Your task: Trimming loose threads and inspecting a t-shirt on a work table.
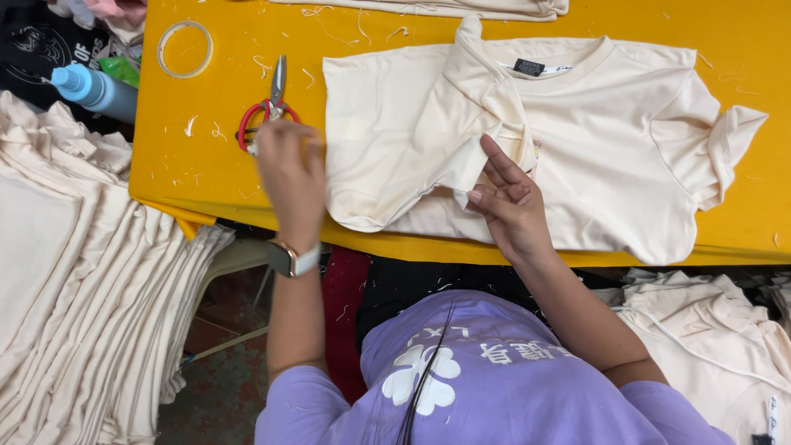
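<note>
On the yellow table (206, 177), the cream T-shirt (593, 156) is pinned at a folded flap by the loosely spread fingers (494, 169) of the right hand (512, 210), while the red-handled scissors (265, 111) just left of the shirt are reached for by the blurred left hand (290, 177), whose fingers cannot be told open or closed.

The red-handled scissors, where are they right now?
In the head view, the red-handled scissors lie on the yellow table, under the left hand, left of the cream T-shirt.
</note>
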